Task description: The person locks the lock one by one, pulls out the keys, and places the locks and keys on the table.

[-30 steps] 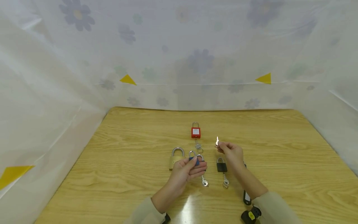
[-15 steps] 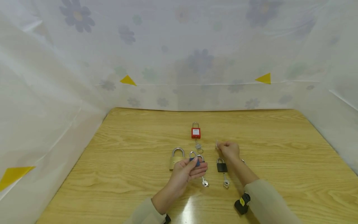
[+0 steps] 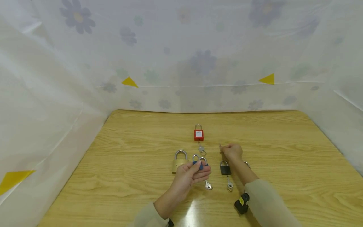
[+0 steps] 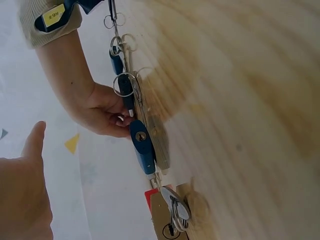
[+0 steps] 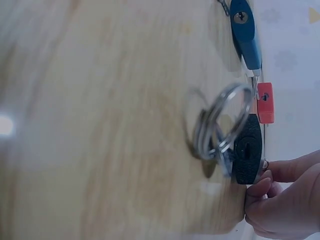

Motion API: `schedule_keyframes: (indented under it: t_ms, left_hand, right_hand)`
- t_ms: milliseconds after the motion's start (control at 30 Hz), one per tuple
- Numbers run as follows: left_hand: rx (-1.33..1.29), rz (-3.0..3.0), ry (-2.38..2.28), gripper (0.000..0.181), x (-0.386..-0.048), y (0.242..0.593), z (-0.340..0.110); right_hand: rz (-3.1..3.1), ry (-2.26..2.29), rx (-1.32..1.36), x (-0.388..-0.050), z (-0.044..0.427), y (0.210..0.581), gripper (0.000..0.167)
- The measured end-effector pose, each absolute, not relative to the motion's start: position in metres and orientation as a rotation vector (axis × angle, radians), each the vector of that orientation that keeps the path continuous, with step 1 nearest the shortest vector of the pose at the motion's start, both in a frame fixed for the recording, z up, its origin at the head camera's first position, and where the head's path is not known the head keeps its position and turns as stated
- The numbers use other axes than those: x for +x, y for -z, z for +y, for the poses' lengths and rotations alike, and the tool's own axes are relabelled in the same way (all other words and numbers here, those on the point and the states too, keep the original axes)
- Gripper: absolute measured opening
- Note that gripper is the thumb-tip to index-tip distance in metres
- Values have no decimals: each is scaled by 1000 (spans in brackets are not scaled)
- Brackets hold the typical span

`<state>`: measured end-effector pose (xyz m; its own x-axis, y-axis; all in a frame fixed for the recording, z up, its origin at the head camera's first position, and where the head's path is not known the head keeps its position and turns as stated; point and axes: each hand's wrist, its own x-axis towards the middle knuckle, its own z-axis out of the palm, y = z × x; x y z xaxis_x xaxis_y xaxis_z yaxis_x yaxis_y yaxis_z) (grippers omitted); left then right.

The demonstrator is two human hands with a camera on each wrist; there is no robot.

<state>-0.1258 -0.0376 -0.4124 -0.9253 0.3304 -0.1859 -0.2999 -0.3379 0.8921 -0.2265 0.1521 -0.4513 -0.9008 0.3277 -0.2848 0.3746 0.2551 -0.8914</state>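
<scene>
My left hand pinches a small blue padlock under its thumb, palm turned up. A second blue padlock, largely hidden behind those fingers in the head view, lies on the table with a silver key below it. To the right, my right hand pinches a thin silver key low over the table; whether the key touches the wood I cannot tell. A black padlock lies just below this hand, and its key hangs out toward me.
A large brass padlock lies left of my left hand. Farther back lies a red padlock with its key. Another lock's shackle shows beside my right forearm. White flowered sheets enclose the table.
My right hand has lowered the key toward the table and turned, and its forearm has shifted left. The left hand stays almost still with the blue padlock.
</scene>
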Motion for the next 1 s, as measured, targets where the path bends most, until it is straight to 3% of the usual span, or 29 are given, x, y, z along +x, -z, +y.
schedule_keyframes:
  t_ms: [467,633,1000]
  left_hand:
    - [81,1536,-2275,38,-124,413,-39]
    - [74,1527,-2272,38,-123,412,-39]
    - [76,1525,-2268,40,-124,412,-35]
  right_hand:
    - [2603,1420,597,-227,154,443,18]
    - [2644,1320,556,-227,157,440,12]
    - [2603,1460,570,-227,161,439,21]
